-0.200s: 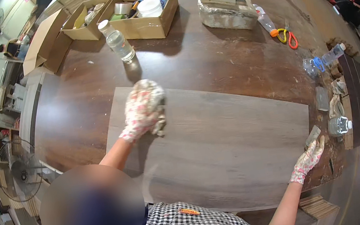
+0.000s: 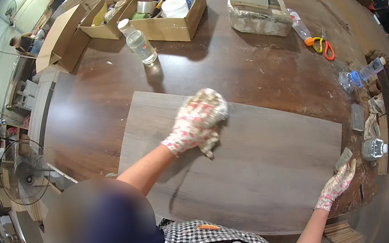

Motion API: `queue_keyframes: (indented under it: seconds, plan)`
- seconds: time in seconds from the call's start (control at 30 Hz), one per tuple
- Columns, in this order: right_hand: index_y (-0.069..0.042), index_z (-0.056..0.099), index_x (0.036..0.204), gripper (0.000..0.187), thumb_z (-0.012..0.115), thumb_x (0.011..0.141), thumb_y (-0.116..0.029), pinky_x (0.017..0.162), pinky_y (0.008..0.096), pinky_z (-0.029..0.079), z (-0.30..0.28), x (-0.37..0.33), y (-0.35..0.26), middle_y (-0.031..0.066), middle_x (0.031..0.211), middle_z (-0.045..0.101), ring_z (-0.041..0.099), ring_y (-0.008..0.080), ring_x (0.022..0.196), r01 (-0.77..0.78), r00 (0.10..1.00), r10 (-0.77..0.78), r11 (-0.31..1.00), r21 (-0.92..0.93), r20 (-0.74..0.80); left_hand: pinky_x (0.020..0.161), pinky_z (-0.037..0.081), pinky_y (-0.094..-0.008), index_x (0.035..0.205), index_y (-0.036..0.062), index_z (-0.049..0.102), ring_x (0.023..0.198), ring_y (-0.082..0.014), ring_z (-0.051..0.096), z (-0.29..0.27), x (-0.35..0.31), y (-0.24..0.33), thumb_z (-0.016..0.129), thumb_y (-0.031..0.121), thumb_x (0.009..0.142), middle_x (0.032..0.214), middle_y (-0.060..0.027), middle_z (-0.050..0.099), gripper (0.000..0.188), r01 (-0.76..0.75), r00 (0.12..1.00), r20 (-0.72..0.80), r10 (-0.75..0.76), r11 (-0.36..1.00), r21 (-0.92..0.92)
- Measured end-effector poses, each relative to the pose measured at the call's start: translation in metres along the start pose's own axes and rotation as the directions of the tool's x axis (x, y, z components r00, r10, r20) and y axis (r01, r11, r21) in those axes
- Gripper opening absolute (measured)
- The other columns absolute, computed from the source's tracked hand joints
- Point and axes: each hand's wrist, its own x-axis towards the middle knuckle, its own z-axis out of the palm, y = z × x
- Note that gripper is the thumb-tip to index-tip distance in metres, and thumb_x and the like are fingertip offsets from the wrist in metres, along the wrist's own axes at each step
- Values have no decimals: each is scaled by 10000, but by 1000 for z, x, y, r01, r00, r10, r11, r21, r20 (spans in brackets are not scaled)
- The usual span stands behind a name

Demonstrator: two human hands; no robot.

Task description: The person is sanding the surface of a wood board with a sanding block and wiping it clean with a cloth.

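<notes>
A grey-brown wood-grain board [image 2: 258, 167] lies flat on the dark table in front of me. My left hand [image 2: 192, 124], in a stained white glove with pink flowers, presses a wadded whitish rag [image 2: 218, 101] onto the board near its far edge. The fingers curl over the rag and hide part of it. At the board's right edge, my right hand [image 2: 336, 185], gloved alike, holds a small grey block [image 2: 344, 159] between thumb and fingers.
Beyond the board stand a clear bottle [image 2: 140, 43], an open cardboard box [image 2: 165, 30] of supplies and a wrapped block [image 2: 259, 17]. Along the right lie scissors [image 2: 323, 46], plastic bottles [image 2: 372, 69], another grey block [image 2: 357, 117] and a squat bottle [image 2: 373, 149].
My left hand has slid to the right across the board with the rag. My right hand stays at the right edge with the block. The whole view has shifted slightly.
</notes>
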Motion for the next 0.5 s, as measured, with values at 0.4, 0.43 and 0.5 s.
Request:
queue_keyframes:
  seconds: [0.4,0.43,0.5]
  plan:
    - [3,358,1364,501,489,942,-232,1054,392,313,19,-4,-20,158,1376,401,392,274,1262,21,1000,-21,999,36,5,1111,230,-406,1372,39,353,1346,-336,276,15,-11,6,605,305,775,1430,-210,308,700,193,981,-25,-192,959,208]
    - [1,361,1363,493,487,942,-222,1050,390,317,18,-5,-21,154,1375,401,396,268,1258,15,1000,-15,998,54,12,1139,154,-399,1437,67,252,1402,-322,148,34,-4,44,585,369,793,1496,-202,184,785,19,997,64,-49,917,399]
    - [-1,364,1362,484,485,943,-213,1047,389,321,15,-1,-13,150,1374,401,400,262,1253,17,1000,-18,997,70,11,1138,143,-414,1435,69,261,1403,-317,149,22,1,103,574,411,802,1492,-199,199,785,-59,980,183,85,988,-142]
